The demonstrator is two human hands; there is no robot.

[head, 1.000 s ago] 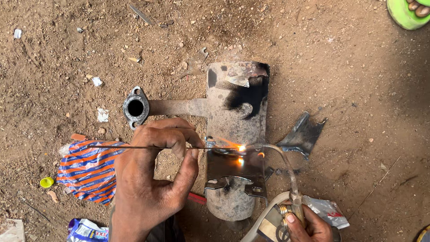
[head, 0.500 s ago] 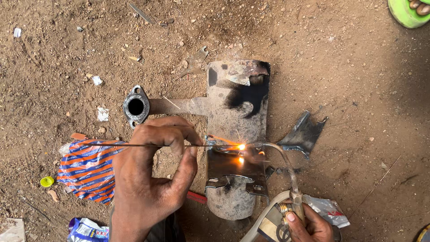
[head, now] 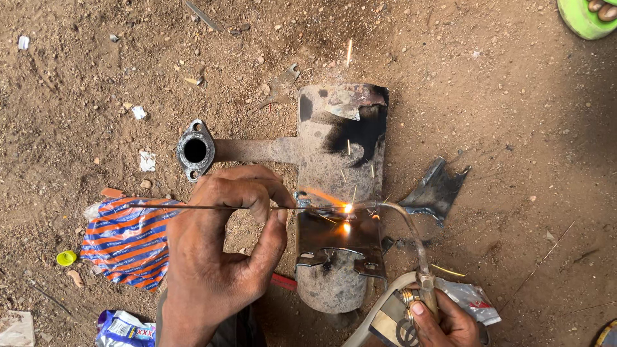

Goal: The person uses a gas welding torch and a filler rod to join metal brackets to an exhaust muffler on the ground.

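Item: rusty grey metal exhaust canister (head: 337,193), laid on bare dirt ground (head: 514,115). Thin metal filler rod (head: 193,207) is pinched by left hand (head: 218,257); curved-nozzle brass welding torch (head: 411,257) is gripped by right hand (head: 443,321). Flame is met at canister seam.

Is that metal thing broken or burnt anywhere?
Yes. The rusty metal canister lying on the dirt has a big black scorched patch near its top, and sparks fly where the torch in the right hand meets the thin rod held by the left hand.
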